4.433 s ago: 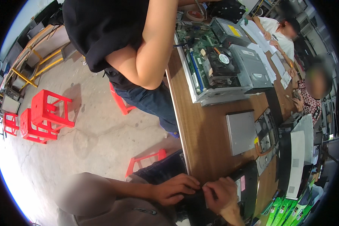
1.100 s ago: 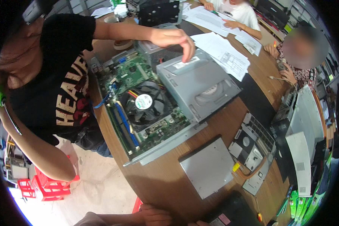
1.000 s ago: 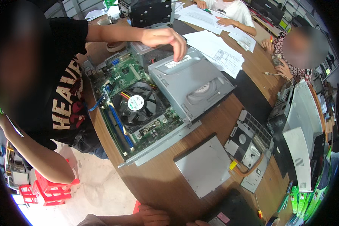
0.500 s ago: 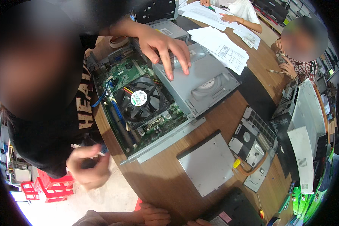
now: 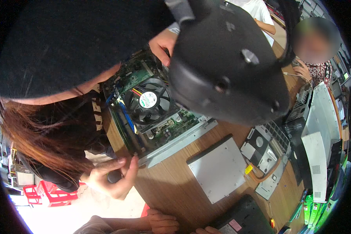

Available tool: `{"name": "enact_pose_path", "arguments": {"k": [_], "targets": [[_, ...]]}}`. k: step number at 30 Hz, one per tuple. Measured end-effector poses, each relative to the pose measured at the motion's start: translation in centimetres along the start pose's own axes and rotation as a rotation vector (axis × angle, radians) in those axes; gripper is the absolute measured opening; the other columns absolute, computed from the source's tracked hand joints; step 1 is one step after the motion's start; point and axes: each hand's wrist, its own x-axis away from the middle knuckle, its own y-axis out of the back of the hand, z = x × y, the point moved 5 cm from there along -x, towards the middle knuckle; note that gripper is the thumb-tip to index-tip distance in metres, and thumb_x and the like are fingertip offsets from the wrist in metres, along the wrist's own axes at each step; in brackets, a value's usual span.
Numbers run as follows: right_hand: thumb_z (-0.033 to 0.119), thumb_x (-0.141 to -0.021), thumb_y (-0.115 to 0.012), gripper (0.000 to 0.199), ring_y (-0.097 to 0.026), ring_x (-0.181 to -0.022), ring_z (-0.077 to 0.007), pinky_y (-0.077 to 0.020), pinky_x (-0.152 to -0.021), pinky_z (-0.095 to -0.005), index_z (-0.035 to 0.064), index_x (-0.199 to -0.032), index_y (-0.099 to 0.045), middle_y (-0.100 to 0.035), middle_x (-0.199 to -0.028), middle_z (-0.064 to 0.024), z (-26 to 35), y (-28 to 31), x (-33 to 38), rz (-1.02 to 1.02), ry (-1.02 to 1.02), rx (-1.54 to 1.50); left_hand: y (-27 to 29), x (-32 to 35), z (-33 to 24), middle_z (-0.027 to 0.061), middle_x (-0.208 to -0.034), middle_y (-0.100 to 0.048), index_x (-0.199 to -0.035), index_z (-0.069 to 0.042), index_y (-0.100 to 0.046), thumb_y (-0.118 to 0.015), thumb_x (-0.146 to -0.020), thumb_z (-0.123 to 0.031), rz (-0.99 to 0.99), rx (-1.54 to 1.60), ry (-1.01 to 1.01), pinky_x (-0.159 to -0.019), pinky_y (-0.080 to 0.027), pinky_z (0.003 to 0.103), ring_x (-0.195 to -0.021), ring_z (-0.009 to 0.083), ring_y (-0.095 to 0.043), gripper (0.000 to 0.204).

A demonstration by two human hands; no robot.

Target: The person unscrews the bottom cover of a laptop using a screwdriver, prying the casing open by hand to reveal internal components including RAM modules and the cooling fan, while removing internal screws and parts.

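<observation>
My left hand [image 5: 162, 221] rests at the table's near edge, its fingers curled in and nothing visible in them. Only the fingers of my right hand [image 5: 208, 230] show at the lower rim, beside a flat black panel [image 5: 241, 218] with a pink label; their grip is cut off. Farther off lies an opened computer case [image 5: 179, 140] with a black fan [image 5: 149, 100] over a green board. A co-worker leans over it, one hand [image 5: 163, 45] at its far side. The co-worker's other hand [image 5: 119, 181], near the case's front corner, has a dark rounded object by its palm.
A black head-worn device [image 5: 230, 66] on the co-worker blocks the drive bay. On the table lie a silver flat metal box [image 5: 216, 169], a metal bracket [image 5: 259, 146] with an orange cable, and a screwdriver [image 5: 272, 222]. A white casing [image 5: 316, 163] stands right; red stools [image 5: 54, 193] stand left.
The co-worker has leaned in, and the head-worn device now covers the case's drive bay. That person's lower hand moved right, up to the case's front corner. My hands stay nearly still.
</observation>
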Motion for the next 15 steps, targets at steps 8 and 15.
{"name": "enact_pose_path", "arguments": {"k": [8, 15], "targets": [[0.026, -0.088, -0.050, 0.045, -0.053, -0.094, -0.0210, -0.0376, -0.081, -0.0368, 0.0070, -0.127, -0.060, -0.058, -0.093, -0.0032, 0.0, 0.1, 0.1, -0.034, 0.004, 0.048, 0.2, -0.9, 1.3, 0.0015, -0.082, -0.071, -0.095, 0.001, -0.075, -0.072, -0.074, -0.005, 0.124, 0.034, 0.109, -0.056, -0.047, 0.020, -0.067, 0.0059, -0.061, 0.023], [0.026, -0.086, -0.050, 0.043, -0.053, -0.096, -0.0212, -0.0378, -0.080, -0.0367, 0.0084, -0.124, -0.061, -0.059, -0.094, -0.0035, -0.1, -0.1, 0.1, -0.057, 0.005, 0.035, 1.2, -2.3, 1.7, 0.0027, -0.090, -0.073, -0.106, 0.000, -0.075, -0.067, -0.082, -0.006, 0.308, 0.046, 0.288, -0.056, -0.047, 0.022, -0.068, 0.0043, -0.060, 0.026]]}}
